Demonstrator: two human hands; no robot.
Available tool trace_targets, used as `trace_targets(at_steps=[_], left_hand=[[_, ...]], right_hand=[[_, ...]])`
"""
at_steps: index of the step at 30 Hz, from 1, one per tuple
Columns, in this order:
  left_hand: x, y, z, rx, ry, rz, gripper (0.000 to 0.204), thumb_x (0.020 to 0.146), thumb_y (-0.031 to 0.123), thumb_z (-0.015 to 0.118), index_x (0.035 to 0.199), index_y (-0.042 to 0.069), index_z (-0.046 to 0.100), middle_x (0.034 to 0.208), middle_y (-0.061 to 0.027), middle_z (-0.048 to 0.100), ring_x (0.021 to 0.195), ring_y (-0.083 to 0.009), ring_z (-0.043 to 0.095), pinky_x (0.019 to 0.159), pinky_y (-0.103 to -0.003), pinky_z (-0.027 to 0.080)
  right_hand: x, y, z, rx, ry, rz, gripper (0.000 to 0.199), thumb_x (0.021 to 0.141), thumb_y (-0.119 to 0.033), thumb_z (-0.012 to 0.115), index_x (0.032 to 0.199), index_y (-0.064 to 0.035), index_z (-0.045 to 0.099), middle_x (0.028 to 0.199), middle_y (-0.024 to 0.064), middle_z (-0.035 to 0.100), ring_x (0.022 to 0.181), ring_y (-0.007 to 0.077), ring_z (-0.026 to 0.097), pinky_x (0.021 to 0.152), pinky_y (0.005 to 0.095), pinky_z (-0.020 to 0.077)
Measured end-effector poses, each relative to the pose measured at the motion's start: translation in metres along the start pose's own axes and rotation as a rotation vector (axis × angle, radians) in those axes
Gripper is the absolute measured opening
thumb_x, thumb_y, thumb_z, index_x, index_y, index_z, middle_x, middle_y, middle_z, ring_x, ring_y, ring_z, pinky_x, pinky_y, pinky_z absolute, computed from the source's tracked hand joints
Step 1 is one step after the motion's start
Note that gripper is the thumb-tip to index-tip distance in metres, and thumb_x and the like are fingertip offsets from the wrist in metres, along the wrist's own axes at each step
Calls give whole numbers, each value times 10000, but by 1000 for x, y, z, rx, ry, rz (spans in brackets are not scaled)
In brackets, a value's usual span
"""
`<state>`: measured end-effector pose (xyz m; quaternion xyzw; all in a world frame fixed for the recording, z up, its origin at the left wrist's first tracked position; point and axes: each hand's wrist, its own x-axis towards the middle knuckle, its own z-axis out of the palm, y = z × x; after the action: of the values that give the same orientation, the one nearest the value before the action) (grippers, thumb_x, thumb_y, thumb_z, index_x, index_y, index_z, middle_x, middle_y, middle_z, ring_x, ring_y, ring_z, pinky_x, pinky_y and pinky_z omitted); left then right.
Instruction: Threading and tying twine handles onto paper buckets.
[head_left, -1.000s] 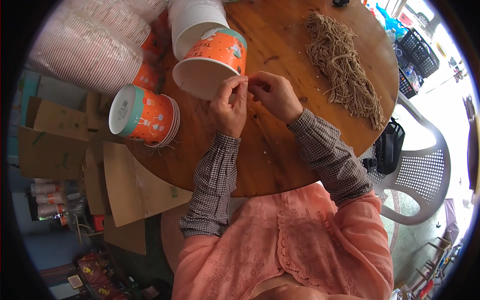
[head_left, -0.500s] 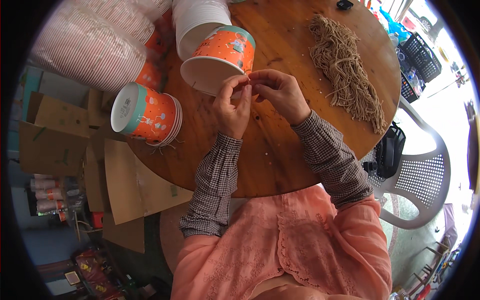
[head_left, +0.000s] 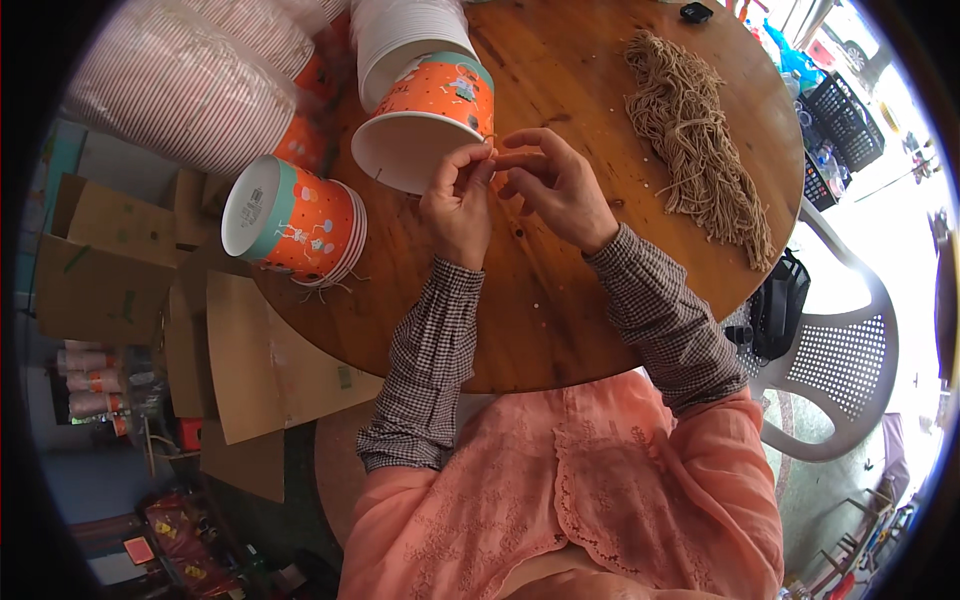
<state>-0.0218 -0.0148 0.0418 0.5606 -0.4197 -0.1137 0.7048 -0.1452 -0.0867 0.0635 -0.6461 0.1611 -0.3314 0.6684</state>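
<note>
A large orange paper bucket (head_left: 438, 92) with a teal band and white rim lies on its side, its mouth facing me. Beside that rim, my left hand (head_left: 460, 205) pinches a thin cord (head_left: 490, 138) between thumb and forefinger. My right hand (head_left: 562, 190) hovers just to the right, fingers bent and apart, one fingertip close to the left fingertips. I see nothing held in it. To the left, a short stack of similar buckets (head_left: 305, 228) lies tipped over, with cord ends trailing from its rims. A bundle of tan cords (head_left: 695, 145) is spread at the right.
Plastic-wrapped stacks of buckets (head_left: 185, 85) crowd the far left, and a white stack (head_left: 415, 35) stands behind the orange bucket. Open cardboard boxes (head_left: 250, 350) sit below the left edge of the round wooden table (head_left: 560, 330). A grey plastic chair (head_left: 840, 360) stands at the right.
My right hand has drawn apart from the left, its fingers spreading. The orange bucket has shifted slightly left, while my left hand keeps its pinch near the rim.
</note>
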Motion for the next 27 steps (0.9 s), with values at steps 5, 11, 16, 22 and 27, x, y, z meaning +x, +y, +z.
trace_targets(at_steps=[5, 11, 16, 22, 27], left_hand=[[-1, 12, 2, 71, -28, 37, 101, 900, 24, 612, 991, -18, 622, 932, -73, 671, 859, -125, 646, 771, -245, 531], [-1, 10, -1, -24, -103, -54, 114, 916, 7, 577, 1023, -24, 595, 922, -78, 657, 856, -137, 653, 789, -255, 546], [-1, 16, 0, -192, -147, -136, 135, 919, -18, 549, 1049, -48, 570, 975, -91, 642, 894, -148, 644, 834, -273, 552], [-1, 17, 0, -141, -222, -102, 185, 924, -26, 528, 1108, -52, 527, 1005, -107, 633, 934, -151, 631, 838, -278, 554], [2, 19, -4, -186, -206, -133, 221, 922, -27, 531, 1138, -54, 497, 1013, -124, 642, 931, -162, 641, 835, -280, 556]], right_hand=[[1, 2, -4, -156, 124, -45, 247, 869, -53, 603, 1096, 16, 536, 938, 90, 678, 808, 115, 645, 678, 262, 529], [1, 6, 0, -243, 197, -225, 353, 838, -44, 642, 1184, -63, 577, 1002, 68, 638, 801, 105, 625, 670, 252, 521], [1, -1, -3, -394, 172, -340, 328, 828, -35, 646, 1153, -75, 619, 1031, 78, 618, 796, 135, 625, 672, 261, 524], [1, 0, -6, -484, 141, -368, 293, 823, -47, 660, 1116, -66, 642, 1014, 65, 619, 802, 153, 632, 671, 264, 525], [2, -1, -11, -478, 80, -341, 303, 824, -57, 661, 1126, -67, 634, 1015, 66, 618, 809, 158, 633, 674, 273, 529]])
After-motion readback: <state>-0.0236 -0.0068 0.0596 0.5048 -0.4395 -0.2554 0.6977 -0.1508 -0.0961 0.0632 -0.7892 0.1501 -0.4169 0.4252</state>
